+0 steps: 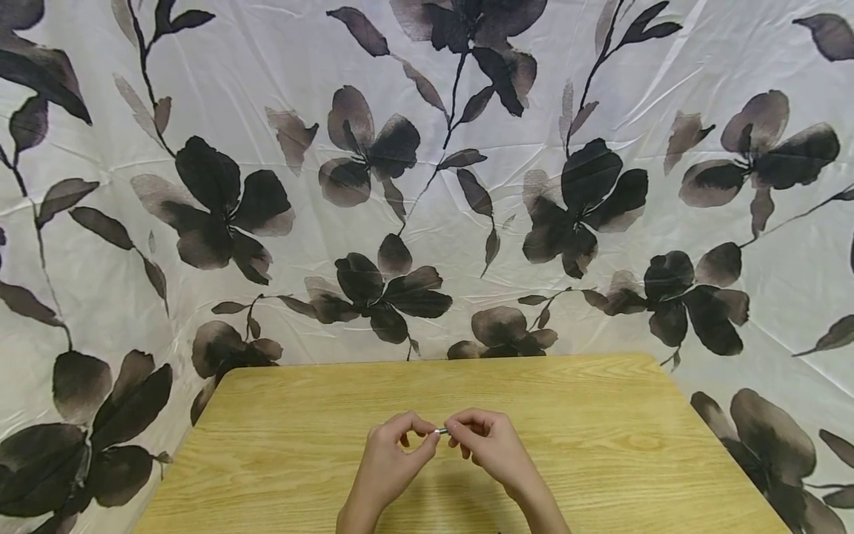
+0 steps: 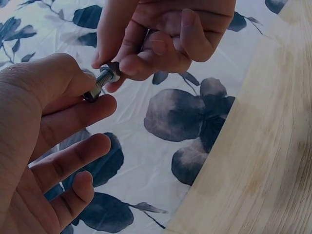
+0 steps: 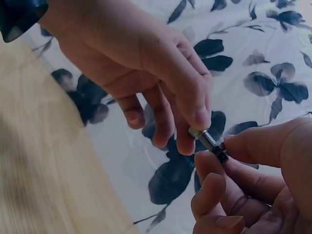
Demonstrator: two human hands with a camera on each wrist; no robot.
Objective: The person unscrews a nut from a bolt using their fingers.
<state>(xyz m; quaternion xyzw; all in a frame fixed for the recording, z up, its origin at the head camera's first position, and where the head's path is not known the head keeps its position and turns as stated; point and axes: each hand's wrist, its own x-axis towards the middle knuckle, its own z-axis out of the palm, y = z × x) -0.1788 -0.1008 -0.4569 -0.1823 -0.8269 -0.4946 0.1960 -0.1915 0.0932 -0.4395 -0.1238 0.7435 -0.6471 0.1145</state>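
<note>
A small silver bolt [image 1: 441, 431] spans the gap between both hands, held just above the table. My left hand [image 1: 394, 461] pinches its head end between thumb and index finger, and its other fingers are spread loosely in the left wrist view. Bare thread [image 2: 104, 78] shows along the middle of the bolt. At the far end sits a nut [image 2: 115, 69], which looks dark in the right wrist view. My right hand [image 1: 490, 449] pinches that nut with thumb and fingertips. Fingers partly cover both ends of the bolt.
A light wood-grain table [image 1: 293, 415] with rounded corners lies under the hands. Behind and beside it hangs a white cloth [image 1: 480, 245] printed with dark flowers. A dark band [image 3: 19, 17] is on the left wrist.
</note>
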